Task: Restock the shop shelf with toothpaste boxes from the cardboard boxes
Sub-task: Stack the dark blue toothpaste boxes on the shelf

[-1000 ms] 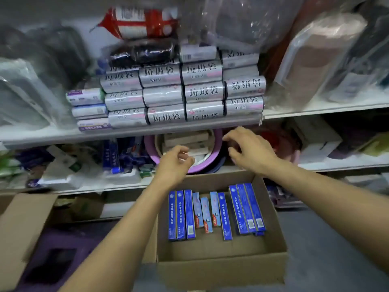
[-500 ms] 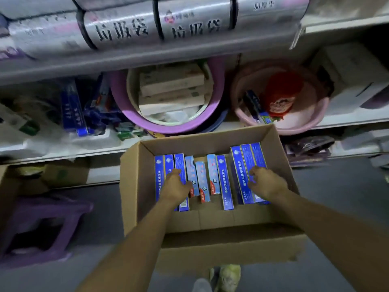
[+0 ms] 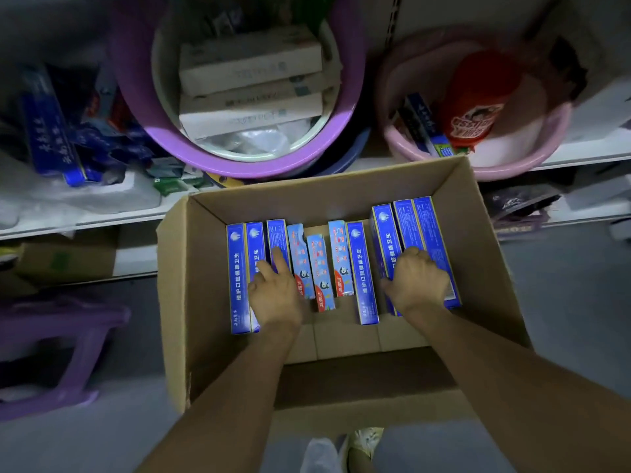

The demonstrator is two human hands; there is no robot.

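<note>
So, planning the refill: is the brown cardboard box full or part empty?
Part empty: brown cardboard box holds one row of toothpaste boxes, floor showing.

A smooth grey floor is seen at 3 o'clock and again at 7 o'clock. A long white shelf board of a shop rack is laid across the view from 9 o'clock to 3 o'clock. At 12 o'clock a slotted pale metal upright is set against a pale back panel. A round purple plastic basin is stood on the shelf at 12 o'clock, and a round pink plastic basin just beside it at 2 o'clock. A purple plastic stool is placed on the floor at 8 o'clock. The scene is dimly lit, with the upper corners left in shadow.
</note>
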